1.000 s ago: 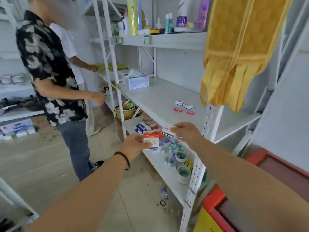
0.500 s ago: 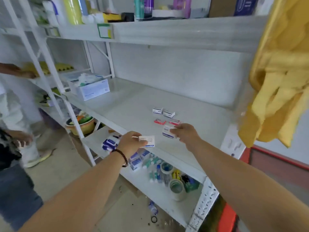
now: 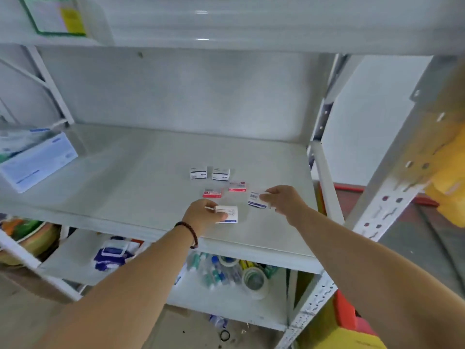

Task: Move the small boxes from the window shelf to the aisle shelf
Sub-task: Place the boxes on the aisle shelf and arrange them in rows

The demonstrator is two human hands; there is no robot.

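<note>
My left hand [image 3: 203,214] grips a small white box [image 3: 228,214] with a blue stripe, held low over the front of the white shelf [image 3: 130,182]. My right hand [image 3: 284,200] holds another small white-and-blue box [image 3: 256,199] just to its right, also low over the shelf. On the shelf behind them lie two white boxes [image 3: 198,172] [image 3: 221,174] side by side and two red-and-white boxes [image 3: 211,193] [image 3: 237,186]. Whether the held boxes touch the shelf I cannot tell.
A large white-and-blue carton [image 3: 35,159] stands at the shelf's left end. The lower shelf holds tape rolls [image 3: 254,282], small bottles and blue packets [image 3: 113,253]. A perforated white upright [image 3: 392,197] and yellow cloth [image 3: 450,182] stand at the right; a shelf board runs overhead.
I have come closer to the shelf and both hands have reached forward over it with their boxes. The person in the patterned shirt has left the view.
</note>
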